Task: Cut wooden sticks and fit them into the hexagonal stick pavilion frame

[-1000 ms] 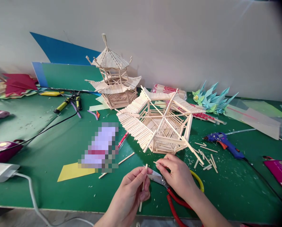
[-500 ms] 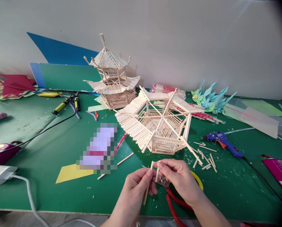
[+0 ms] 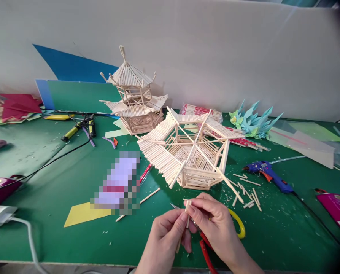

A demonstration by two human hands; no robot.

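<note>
Near the model (image 3: 195,144), the left hand (image 3: 167,231) and right hand (image 3: 214,217) pinch 2 sticks (image 3: 188,208) close together, fingers closed on them.

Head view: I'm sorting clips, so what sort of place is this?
Likely a craft workspace: thin pale wooden sticks in the person's fingers, an open-roofed pale wooden-stick model and a blue plastic glue gun on a green tabletop.

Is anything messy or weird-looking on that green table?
Yes: short wooden sticks lie scattered on the green table near the blue glue gun, pointing every which way. The front stick pavilion looks uneven too: some roof sections are covered with slats, while others are open.
</note>
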